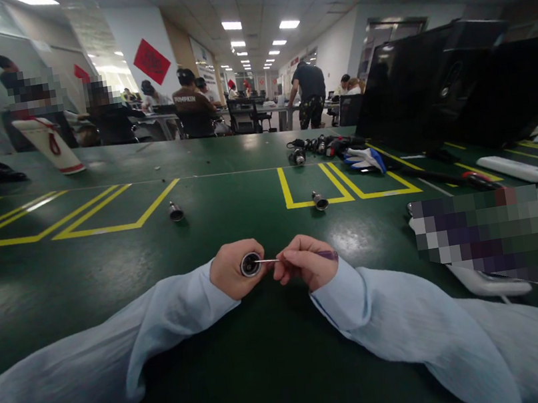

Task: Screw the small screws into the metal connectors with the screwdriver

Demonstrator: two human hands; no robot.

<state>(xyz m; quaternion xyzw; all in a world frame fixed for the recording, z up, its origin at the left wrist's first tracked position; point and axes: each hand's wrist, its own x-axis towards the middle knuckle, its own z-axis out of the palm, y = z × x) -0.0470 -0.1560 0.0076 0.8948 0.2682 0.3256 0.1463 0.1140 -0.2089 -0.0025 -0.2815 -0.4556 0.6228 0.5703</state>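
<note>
My left hand [237, 270] is closed around a round metal connector [245, 270], its open, dark end facing me. My right hand [305, 261] grips a slim screwdriver [327, 255] by its purple handle. The thin shaft points left, and its tip reaches the connector's open end; how deep it goes I cannot tell. Both hands are just above the green table [253, 365]. Beyond them, two similar metal parts lie on the tabletop: one metal fitting [176, 211] to the left and another metal fitting [319, 200] to the right.
Yellow tape lines [96, 232] mark the table. A cluster of metal fittings [298, 155] and a blue-white glove [364, 159] lie at the back right. Black monitors [424, 91], a white power strip [517, 169] and cables are at right. A white cup [51, 146] stands far left; people sit beyond.
</note>
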